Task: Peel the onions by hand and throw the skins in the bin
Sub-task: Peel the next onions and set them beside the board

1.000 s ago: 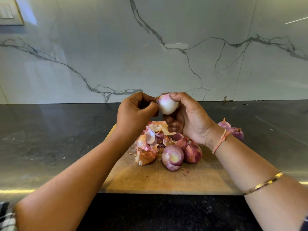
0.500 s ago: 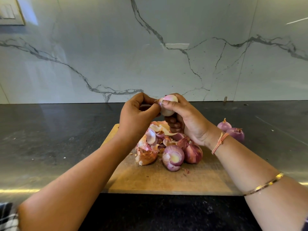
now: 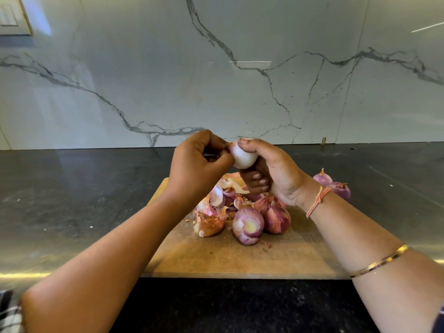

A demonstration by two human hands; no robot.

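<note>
At the near edge of a dark table (image 3: pixel 72 200), two bare forearms reach forward over a wooden board (image 3: pixel 240 260). A gold bangle (image 3: pixel 379 261) circles the right forearm and a pink thread (image 3: pixel 318 200) the right wrist. On the board two purple onions (image 3: pixel 248 225) sit touching, side by side, and the left one shows a pale yellow cut top. Just left of them lies a heap of skins (image 3: pixel 216 207), pink, white and brown, with small flakes scattered on the wood around it.

Above the heap, both hands meet in the air. The right hand (image 3: pixel 276 174) grips a peeled onion (image 3: pixel 242 157), white and glossy, with the thumb pressed on top and the fingers curled beneath. The left hand (image 3: pixel 199 164), its fingers bunched, pinches a brown scrap (image 3: pixel 229 144) of skin at the peeled onion's left tip.

Behind the right wrist, off the board, two unpeeled onions (image 3: pixel 323 179) rest close together on the table. Farther back the table meets a white marble wall (image 3: pixel 216 80) veined in grey, with a switch plate (image 3: pixel 12 20) at upper left.
</note>
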